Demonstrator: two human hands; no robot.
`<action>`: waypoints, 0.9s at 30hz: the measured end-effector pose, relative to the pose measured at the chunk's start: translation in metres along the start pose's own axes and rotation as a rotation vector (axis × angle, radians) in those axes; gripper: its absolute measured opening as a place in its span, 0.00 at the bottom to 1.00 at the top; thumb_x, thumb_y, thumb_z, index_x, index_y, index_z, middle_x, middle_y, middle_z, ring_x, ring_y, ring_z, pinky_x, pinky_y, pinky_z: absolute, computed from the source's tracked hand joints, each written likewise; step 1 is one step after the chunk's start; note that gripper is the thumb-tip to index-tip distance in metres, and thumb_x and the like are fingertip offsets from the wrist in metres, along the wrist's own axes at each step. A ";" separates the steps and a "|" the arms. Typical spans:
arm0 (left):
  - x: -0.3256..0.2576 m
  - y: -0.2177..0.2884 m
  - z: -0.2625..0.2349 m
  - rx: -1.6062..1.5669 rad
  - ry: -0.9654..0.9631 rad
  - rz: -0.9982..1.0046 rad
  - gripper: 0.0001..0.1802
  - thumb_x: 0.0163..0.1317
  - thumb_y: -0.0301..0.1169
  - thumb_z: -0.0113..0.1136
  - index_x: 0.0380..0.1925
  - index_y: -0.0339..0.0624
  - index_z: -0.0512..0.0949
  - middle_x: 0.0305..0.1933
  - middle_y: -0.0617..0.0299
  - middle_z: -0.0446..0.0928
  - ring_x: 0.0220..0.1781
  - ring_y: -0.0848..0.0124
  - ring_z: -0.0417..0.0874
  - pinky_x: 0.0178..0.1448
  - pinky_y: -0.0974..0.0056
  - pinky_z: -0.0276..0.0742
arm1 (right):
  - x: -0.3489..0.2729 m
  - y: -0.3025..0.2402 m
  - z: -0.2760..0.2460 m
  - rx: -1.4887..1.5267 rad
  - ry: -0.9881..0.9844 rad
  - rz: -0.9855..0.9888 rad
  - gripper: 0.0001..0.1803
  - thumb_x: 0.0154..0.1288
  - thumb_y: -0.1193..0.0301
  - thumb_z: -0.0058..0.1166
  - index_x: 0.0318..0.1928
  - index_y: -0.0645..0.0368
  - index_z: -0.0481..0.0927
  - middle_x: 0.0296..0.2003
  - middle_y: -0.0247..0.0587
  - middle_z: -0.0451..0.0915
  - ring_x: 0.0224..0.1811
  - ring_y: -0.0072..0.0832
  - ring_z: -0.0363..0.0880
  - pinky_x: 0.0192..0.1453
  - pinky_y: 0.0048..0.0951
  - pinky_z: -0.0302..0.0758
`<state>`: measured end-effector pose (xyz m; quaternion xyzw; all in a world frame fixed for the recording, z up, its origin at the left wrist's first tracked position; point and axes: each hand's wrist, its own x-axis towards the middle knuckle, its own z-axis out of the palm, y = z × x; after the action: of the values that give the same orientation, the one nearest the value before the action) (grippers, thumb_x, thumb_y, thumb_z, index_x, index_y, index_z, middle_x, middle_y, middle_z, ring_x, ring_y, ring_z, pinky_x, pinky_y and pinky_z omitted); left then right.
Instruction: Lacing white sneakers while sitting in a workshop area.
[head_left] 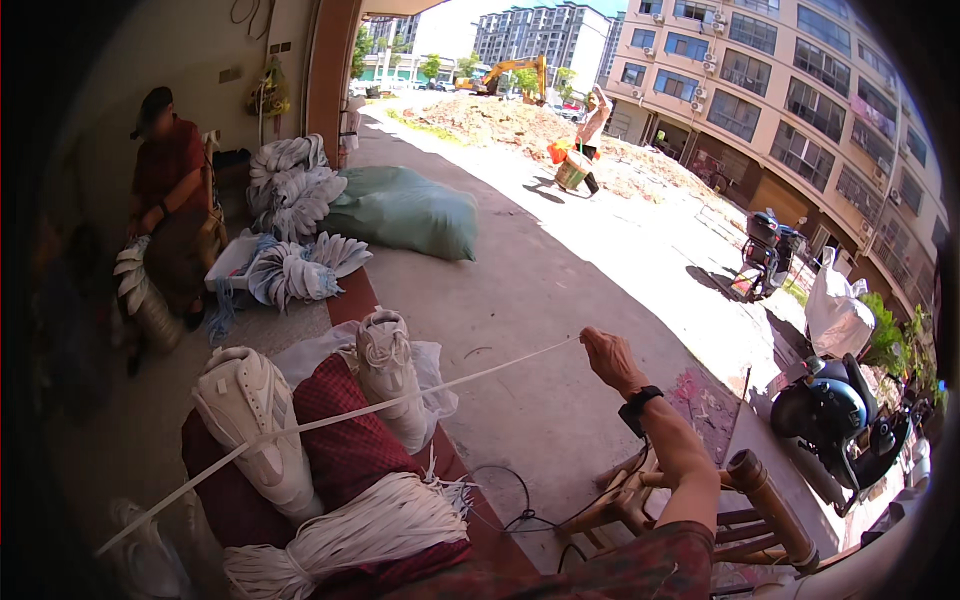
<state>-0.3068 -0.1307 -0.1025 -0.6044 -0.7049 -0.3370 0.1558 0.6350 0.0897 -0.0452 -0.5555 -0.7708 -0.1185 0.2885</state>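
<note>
Right hand (612, 362): arm reached forward and out to the right, wrist bent, fingers curled in a pinch on one end of the white lace (430, 388). Left hand out of view, can't tell its state. Lace runs taut from the pinch, past the cream shoe (250, 405) at the left edge of the lap (345, 430), into the dark lower left; probably nothing slack there, poor light. Second shoe (392, 385) at the lap's far edge, lace bundle (360, 530) at its near edge. Wooden chair (740, 500) just beside the right forearm. Shoe markings too small to read.
</note>
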 end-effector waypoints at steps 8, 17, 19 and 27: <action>0.018 0.014 0.003 -0.275 0.099 -0.036 0.15 0.75 0.29 0.50 0.55 0.35 0.80 0.53 0.48 0.81 0.54 0.56 0.81 0.57 0.58 0.78 | -0.051 0.081 -0.039 -0.346 0.141 0.380 0.05 0.73 0.71 0.48 0.39 0.58 0.74 0.32 0.57 0.82 0.37 0.58 0.82 0.36 0.52 0.76; 0.036 0.032 0.021 -0.585 0.192 -0.098 0.16 0.75 0.32 0.53 0.55 0.36 0.80 0.51 0.52 0.81 0.50 0.62 0.82 0.53 0.62 0.79 | -0.116 0.149 -0.077 -0.519 0.456 0.958 0.04 0.73 0.74 0.44 0.43 0.58 0.73 0.31 0.55 0.83 0.35 0.54 0.84 0.36 0.52 0.78; 0.041 0.037 0.030 -0.659 0.210 -0.116 0.16 0.75 0.33 0.54 0.55 0.37 0.80 0.51 0.53 0.82 0.50 0.63 0.82 0.52 0.63 0.79 | -0.123 0.158 -0.071 -0.459 0.439 0.935 0.05 0.71 0.76 0.44 0.44 0.56 0.73 0.34 0.51 0.83 0.36 0.51 0.83 0.37 0.49 0.78; 0.044 0.055 0.051 -0.916 0.334 -0.213 0.16 0.75 0.35 0.56 0.55 0.38 0.81 0.49 0.56 0.82 0.47 0.69 0.83 0.48 0.66 0.80 | -0.073 0.093 -0.013 0.328 0.861 0.723 0.14 0.76 0.73 0.44 0.47 0.63 0.84 0.37 0.43 0.84 0.34 0.30 0.80 0.40 0.30 0.77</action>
<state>-0.2542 -0.0617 -0.0960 -0.4732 -0.5077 -0.7182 -0.0503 0.7413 0.0582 -0.0895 -0.6331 -0.3539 -0.1067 0.6801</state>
